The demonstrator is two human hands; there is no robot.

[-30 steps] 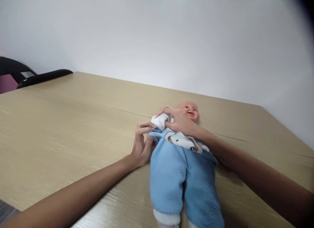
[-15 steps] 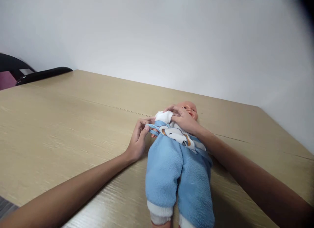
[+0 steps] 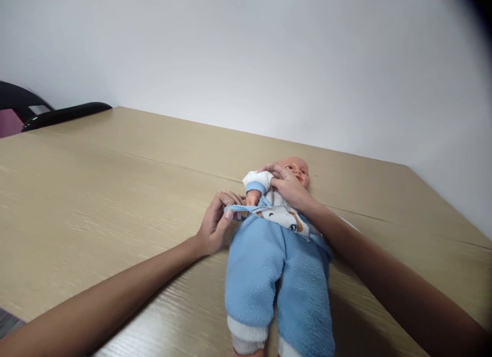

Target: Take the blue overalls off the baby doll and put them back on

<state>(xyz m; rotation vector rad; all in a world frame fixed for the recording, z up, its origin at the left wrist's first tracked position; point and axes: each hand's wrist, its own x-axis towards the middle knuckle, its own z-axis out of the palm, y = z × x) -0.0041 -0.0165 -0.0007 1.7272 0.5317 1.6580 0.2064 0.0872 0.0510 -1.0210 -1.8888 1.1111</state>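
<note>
A baby doll (image 3: 303,170) lies on its back, head away from me, in light blue fleece overalls (image 3: 253,270) with a white animal face (image 3: 282,216) on the bib. My left hand (image 3: 217,221) pinches the blue edge of the overalls at the doll's side and pulls it outward. My right hand (image 3: 290,186) lies over the doll's chest, closed on the white sleeve (image 3: 251,179) of its bent arm. Below the blue cuff, the doll's small hand (image 3: 252,197) shows just above the stretched edge. Part of the doll's head and chest is hidden by my right hand.
The doll rests on a pale wooden table (image 3: 126,198) with a seam across it. A white wall (image 3: 246,64) rises behind the table. At the far left, black chairs (image 3: 65,115) stand by the table's edge, with something pink beside them.
The doll's hand, mostly hidden behind the blue edge before, now shows above it, its sleeve raised slightly. My left hand holds the edge stretched a little lower. The view has tilted slightly.
</note>
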